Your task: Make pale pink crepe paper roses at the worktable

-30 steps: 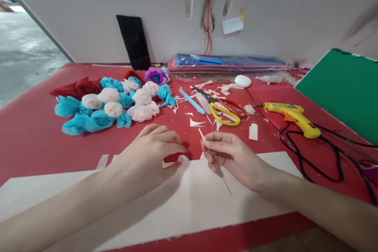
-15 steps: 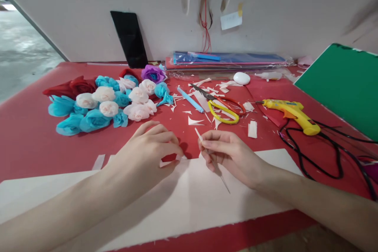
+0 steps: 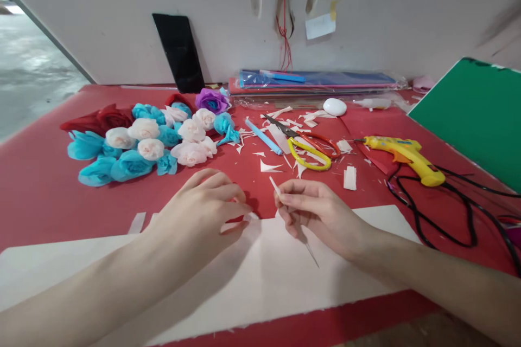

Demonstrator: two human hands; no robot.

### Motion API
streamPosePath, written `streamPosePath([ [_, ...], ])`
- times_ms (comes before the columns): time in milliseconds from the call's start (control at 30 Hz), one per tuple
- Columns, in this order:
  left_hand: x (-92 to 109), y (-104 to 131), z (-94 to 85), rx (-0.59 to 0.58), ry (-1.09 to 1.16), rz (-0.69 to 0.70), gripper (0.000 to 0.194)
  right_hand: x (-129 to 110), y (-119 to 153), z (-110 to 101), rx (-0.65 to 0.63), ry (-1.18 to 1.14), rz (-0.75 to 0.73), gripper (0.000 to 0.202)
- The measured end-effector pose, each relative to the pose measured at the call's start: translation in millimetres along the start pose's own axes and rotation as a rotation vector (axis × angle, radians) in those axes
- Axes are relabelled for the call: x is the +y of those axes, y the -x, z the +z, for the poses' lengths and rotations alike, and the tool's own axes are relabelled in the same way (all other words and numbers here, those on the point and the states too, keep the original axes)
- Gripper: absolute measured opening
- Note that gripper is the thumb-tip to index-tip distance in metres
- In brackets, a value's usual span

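My right hand (image 3: 311, 206) pinches a thin stick (image 3: 274, 185) whose upper end is white; its thin lower end points down toward me over the white paper sheet (image 3: 301, 287). Left of it, my left hand (image 3: 215, 203) is closed, thumb and forefinger together at a small white piece (image 3: 253, 216) by the sheet's far edge. What exactly those fingertips hold is partly hidden. Both forearms reach across the sheet. Beyond my hands lie scissors (image 3: 309, 153) with yellow and red handles, a light blue pen (image 3: 264, 136) and white paper scraps (image 3: 270, 166).
Blue, white, red and purple paper flowers (image 3: 132, 165) lie at the left. A yellow glue gun (image 3: 407, 154) with a black cable is at the right, near a green board (image 3: 476, 114). A dark phone (image 3: 179, 53) leans on the wall, beside wrapped sheets (image 3: 325, 80).
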State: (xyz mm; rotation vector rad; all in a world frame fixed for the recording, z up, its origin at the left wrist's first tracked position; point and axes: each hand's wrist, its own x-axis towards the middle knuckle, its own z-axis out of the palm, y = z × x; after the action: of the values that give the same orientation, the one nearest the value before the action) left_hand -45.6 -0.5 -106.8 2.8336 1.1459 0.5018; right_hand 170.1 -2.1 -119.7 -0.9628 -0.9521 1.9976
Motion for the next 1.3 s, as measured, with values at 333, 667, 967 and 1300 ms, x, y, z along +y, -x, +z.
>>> streamPosePath([
  [333, -1.8, 3.9, 6.2, 0.07, 0.006, 0.034, 0.019, -0.5, 0.7, 2.3, -0.013, -0.02, 0.003, 0.014],
  [667, 2.2, -3.0, 0.4, -0.036, 0.112, -0.041, 0.02, -1.4, 0.8, 2.3, -0.008, -0.02, 0.007, 0.013],
  [967, -3.4, 4.4, 10.5, -0.006, 0.157, -0.069, 0.026, -1.3, 0.0, 3.1, -0.006, -0.024, -0.005, 0.013],
  [1300, -3.8, 1.2, 7.4, -0.02, 0.233, -0.033, 0.03, -1.3, 1.4, 3.5, -0.009, -0.031, 0.001, 0.013],
])
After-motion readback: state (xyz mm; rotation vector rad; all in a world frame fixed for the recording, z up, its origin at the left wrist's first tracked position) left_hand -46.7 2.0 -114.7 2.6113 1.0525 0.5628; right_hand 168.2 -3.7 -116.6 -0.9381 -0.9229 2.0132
